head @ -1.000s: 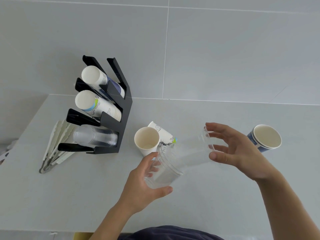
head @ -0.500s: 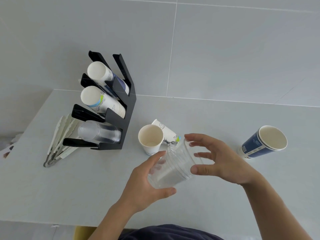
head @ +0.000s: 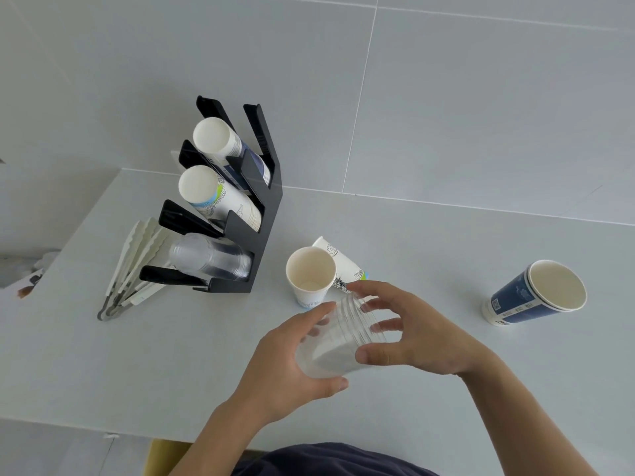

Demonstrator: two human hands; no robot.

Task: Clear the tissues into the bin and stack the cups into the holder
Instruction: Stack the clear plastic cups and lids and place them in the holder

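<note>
Both my hands hold a nested stack of clear plastic cups above the table's front. My left hand grips the stack's base; my right hand wraps its rim end. The black cup holder stands at the left with white paper cups in its upper two slots and clear cups in the bottom one. A white paper cup stands upright just beyond my hands, with a printed paper cup lying behind it. Blue paper cups, nested, stand at the right.
A bundle of white tongs or utensils lies left of the holder near the table's left edge. The grey table meets a tiled wall at the back. Its front edge runs just under my forearms.
My right hand has pushed its clear cup fully into the one in my left hand, so the two hands have come together on one short stack.
</note>
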